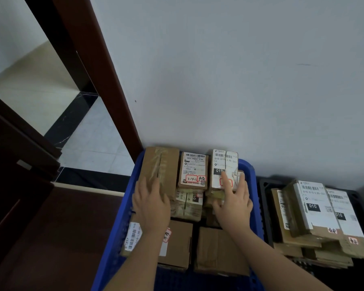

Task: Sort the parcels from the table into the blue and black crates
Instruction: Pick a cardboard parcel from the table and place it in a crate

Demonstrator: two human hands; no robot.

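Parcels, small cardboard boxes, packed tight inside the blue crate (132, 198) below the wall; more of them heaped in the black crate (264, 185), just right of the blue crate. No desk visible.

Head view, the only one. At the far left of the blue crate, a plain taped box (162, 164) standing against the far rim, with the left hand (150, 204) laid flat on its near end: fingers straight, pressing, curled round nothing. At the far right of the blue crate, a tall box with a white label (224, 166), upright. Right hand (232, 201) on its front face, forefinger stretched up over the label, other fingers at the right edge; whether these truly wrap the edge, cannot tell, but looks more like a steadying touch than a firm hold. Between both, a labelled box with red marks (193, 171), touching its neighbours.

Judged by look only: stiff corrugated card, probably light, edges firm enough to squeeze. Tape and glossy labels likely a bit slippery, bare card better for friction. Best hold probably across the two narrow sides, thumb against fingers, not on the label. Little gap between boxes, so probably tilt first, then pinch.
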